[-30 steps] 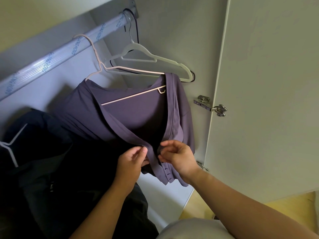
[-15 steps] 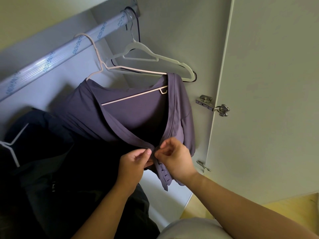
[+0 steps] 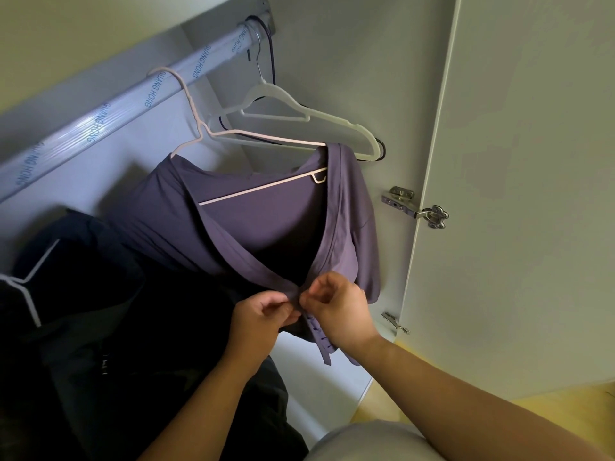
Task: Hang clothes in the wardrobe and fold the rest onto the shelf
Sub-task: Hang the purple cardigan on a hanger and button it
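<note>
Shirt: the purple shirt [image 3: 266, 224] hangs on a thin pink hanger [image 3: 259, 187] hooked over the wardrobe rail [image 3: 133, 104], its front edges meeting low down.
Left hand: the left hand [image 3: 263, 316] pinches one front edge.
Right hand: the right hand [image 3: 339, 307] pinches the other edge, fingers curled (any button is hidden).
Around: a white hanger [image 3: 299, 114] just behind, dark clothes [image 3: 100, 311] to the left, the open door [image 3: 515, 194] to the right.

A purple button-front top [image 3: 266, 227] hangs on a pink wire hanger [image 3: 263, 186] from the plastic-wrapped metal rail [image 3: 100, 124]; white plastic hanger [image 3: 352, 129] just right, dark hung garments [image 3: 100, 311] left, white wardrobe door [image 3: 515, 194] right.
</note>
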`<state>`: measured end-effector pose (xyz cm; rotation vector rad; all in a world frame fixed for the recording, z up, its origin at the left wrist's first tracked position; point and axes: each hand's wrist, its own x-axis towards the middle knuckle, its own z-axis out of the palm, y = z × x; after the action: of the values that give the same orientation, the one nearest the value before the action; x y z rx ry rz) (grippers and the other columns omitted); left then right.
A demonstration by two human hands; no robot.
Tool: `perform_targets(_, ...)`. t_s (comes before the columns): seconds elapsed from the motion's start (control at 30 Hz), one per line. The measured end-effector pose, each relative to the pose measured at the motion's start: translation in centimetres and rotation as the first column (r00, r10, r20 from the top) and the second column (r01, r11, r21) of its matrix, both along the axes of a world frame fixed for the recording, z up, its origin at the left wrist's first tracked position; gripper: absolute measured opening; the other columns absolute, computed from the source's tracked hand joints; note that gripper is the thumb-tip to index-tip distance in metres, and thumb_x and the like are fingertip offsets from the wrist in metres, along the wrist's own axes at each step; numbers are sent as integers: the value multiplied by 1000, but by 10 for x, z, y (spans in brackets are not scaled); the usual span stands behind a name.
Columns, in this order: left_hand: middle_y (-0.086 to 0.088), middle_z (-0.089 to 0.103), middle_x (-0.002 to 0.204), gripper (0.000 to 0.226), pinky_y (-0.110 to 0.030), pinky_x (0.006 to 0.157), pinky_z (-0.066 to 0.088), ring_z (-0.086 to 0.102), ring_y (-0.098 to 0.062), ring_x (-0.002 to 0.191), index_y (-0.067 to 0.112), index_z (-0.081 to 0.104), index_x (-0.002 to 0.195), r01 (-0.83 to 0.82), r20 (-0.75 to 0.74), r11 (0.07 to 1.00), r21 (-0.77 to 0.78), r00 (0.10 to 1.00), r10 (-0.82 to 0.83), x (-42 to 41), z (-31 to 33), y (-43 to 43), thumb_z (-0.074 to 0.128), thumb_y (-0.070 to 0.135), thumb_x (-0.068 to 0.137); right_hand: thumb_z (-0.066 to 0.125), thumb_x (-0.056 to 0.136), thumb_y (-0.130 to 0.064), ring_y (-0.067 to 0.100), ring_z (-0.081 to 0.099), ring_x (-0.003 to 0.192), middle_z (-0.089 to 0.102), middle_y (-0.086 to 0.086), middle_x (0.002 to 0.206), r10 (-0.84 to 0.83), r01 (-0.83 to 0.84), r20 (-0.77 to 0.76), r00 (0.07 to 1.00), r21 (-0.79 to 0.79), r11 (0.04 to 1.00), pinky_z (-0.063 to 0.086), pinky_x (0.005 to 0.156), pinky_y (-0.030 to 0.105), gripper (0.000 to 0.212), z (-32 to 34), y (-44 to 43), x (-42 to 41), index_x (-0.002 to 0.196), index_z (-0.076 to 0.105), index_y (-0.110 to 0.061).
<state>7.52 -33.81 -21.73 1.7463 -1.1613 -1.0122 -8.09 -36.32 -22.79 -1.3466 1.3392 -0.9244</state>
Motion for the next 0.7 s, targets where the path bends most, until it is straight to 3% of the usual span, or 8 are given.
perform_targets(0.23,5,76,74,9,-12,61,53,73,-5,72,7,76,89,-13,137,999,-30,990,17,-1,0,-5,75,-1,85,75,90,-16,-4,68,72,70,-14,77,29,-29,5,1000,31,999,52,66,8,24,-1,-3,2,80,61,-33)
perform_targets(0.37,16,73,70,15,-9,60,51,70,0,72,19,73,83,6,208,998,-58,978,6,-2,-1,-6,81,6,83,79,88,-21,1,72,77,75,-11,83,54,-59,74,996,76,995,57,75,17,12,-1,-5,4,90,69,-27)
perform_targets(0.43,20,72,71,18,-11,61,52,69,0,74,22,71,82,14,239,997,-73,971,4,-2,-4,-6,82,7,82,83,83,-25,2,73,76,76,-10,82,51,-66,128,990,116,991,58,74,17,17,0,-4,6,96,73,-22)
perform_targets(0.6,11,75,73,16,-24,65,59,72,-7,71,29,73,82,24,226,996,-90,974,-3,-9,-8,-4,82,16,83,81,85,-19,5,73,68,76,-10,73,-12,-23,188,982,183,983,54,64,14,10,-2,-6,7,92,74,-17)
perform_targets(0.7,7,77,76,14,-29,70,62,75,-11,74,28,75,86,4,134,998,-70,991,6,-9,-9,-4,81,16,84,74,91,-13,12,71,64,76,0,71,-39,1,192,981,193,981,60,69,26,8,-4,-7,4,84,75,-17)
